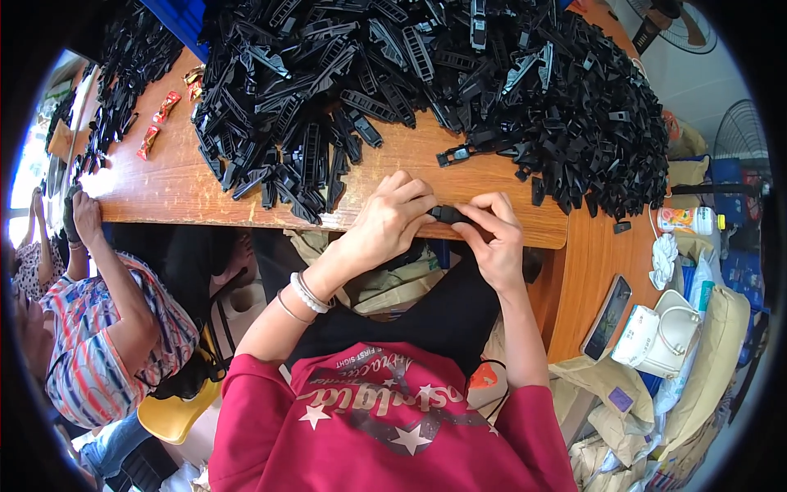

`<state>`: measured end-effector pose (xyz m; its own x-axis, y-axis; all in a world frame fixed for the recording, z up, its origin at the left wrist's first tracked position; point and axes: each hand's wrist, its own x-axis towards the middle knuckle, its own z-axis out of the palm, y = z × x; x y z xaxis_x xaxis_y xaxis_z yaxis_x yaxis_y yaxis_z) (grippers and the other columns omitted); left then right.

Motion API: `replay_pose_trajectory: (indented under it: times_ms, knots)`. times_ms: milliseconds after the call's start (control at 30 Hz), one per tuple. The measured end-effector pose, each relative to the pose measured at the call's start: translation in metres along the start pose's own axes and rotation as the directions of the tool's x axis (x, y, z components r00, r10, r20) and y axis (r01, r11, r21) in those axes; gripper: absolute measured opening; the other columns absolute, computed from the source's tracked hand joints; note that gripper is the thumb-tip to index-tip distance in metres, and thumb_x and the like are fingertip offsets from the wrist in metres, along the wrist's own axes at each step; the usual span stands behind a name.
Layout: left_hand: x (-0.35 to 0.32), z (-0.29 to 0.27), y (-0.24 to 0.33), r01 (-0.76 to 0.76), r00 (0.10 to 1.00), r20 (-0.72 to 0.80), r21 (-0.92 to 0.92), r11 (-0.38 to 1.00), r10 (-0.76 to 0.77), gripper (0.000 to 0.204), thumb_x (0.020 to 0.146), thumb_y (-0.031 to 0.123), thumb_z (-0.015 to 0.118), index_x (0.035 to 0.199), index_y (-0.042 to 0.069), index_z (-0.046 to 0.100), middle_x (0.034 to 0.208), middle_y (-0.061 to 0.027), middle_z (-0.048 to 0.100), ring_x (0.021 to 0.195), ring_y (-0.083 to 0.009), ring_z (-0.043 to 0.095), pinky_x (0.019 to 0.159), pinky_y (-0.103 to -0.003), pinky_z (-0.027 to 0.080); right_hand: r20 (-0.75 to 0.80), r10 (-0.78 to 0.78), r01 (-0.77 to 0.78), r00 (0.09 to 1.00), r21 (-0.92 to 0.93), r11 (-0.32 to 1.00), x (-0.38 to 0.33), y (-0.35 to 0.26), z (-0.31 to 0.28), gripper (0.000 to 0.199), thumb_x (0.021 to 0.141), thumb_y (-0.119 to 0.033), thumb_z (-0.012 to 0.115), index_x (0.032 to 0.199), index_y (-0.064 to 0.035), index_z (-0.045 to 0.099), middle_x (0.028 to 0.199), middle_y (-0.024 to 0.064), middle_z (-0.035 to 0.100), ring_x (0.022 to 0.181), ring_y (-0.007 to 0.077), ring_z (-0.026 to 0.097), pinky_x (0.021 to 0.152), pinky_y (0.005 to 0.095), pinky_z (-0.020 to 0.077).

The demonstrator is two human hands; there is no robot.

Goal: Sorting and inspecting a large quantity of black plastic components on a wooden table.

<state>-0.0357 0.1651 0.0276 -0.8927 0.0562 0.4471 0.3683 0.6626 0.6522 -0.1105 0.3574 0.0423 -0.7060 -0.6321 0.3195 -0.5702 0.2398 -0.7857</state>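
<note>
A small black plastic part [448, 215] is held between my two hands, just over the near edge of the wooden table [459, 180]. My left hand [395, 215] closes round its left end, the fingers curled and partly hiding it. On the other end, the thumb and fingertips of my right hand [493, 234] pinch the part. Beyond my hands lies a big heap of long black plastic pieces [328, 107], some with ladder-like slots. To its right a pile of smaller black parts [582, 139] spreads to the table's side. One loose black piece [455, 154] rests in front of the heaps.
On the right surface are a phone [607, 316], a white bag [674, 336], crumpled tissue [664, 261] and a bottle [689, 220]. Red wrapped sweets [149, 141] lie at the left, near a blue crate [182, 23]. Another person in a striped top [115, 344] works at the left.
</note>
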Motion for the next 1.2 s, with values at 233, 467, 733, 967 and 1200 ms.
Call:
replay_pose_trajectory:
  times_ms: [233,467,733,967,1200]
  knots:
    - [0.006,-0.032,-0.002,-0.038,0.996,0.081,-0.1,0.994,0.046,0.026,0.078,0.015,0.076,0.098,0.0,0.068,0.097,-0.0115,0.064,0.089,-0.0302,0.059,0.079,-0.039,0.05,0.207,-0.01,0.001,0.978,0.042,0.999,-0.022,-0.016,-0.004,0.024,0.075,-0.001,0.076,0.099,0.0015,0.071,0.092,0.0104,0.06,0.083,0.0263,0.06,0.072,0.034,0.049]
    - [0.04,-0.048,-0.032,-0.063,0.993,0.112,0.741,0.669,-0.031,0.019,0.077,0.016,0.066,0.09,0.002,0.068,0.089,-0.0071,0.058,0.09,-0.0237,0.055,0.08,-0.034,0.047,-0.197,-0.171,0.096,0.965,-0.34,0.936,0.03,-0.005,0.021,0.02,0.08,0.005,0.069,0.099,0.0053,0.067,0.098,0.0134,0.058,0.087,0.0286,0.06,0.074,0.0361,0.0486]
    - [0.014,-0.014,0.016,-0.075,0.996,0.058,0.229,0.971,0.063,0.044,0.069,-0.002,0.07,0.112,0.001,0.06,0.105,-0.0132,0.054,0.096,-0.0309,0.054,0.085,-0.039,0.048,-0.259,0.037,-0.024,0.965,0.055,0.998,0.025,0.015,0.022,0.014,0.09,0.001,0.063,0.103,0.0001,0.063,0.094,0.0075,0.058,0.082,0.0181,0.055,0.072,0.0315,0.0457]
    - [0.001,-0.019,0.001,0.065,0.995,-0.083,0.213,0.975,-0.048,0.024,0.074,0.002,0.074,0.097,-0.002,0.067,0.096,-0.011,0.063,0.09,-0.0305,0.057,0.08,-0.038,0.049,-0.091,0.295,-0.276,0.951,0.184,0.944,-0.004,-0.015,0.016,0.025,0.101,-0.006,0.049,0.122,-0.0023,0.063,0.084,0.0044,0.057,0.067,0.0101,0.05,0.061,0.0248,0.0433]
    - [-0.002,-0.017,-0.003,0.101,0.993,-0.068,0.089,0.991,-0.095,0.024,0.075,-0.002,0.072,0.099,-0.001,0.069,0.097,-0.0105,0.063,0.09,-0.0294,0.057,0.077,-0.037,0.05,-0.037,0.226,-0.226,0.973,0.023,0.974,-0.003,-0.006,0.005,0.024,0.079,0.003,0.074,0.103,0.0043,0.069,0.079,0.0094,0.058,0.069,0.0209,0.054,0.065,0.0303,0.0442]
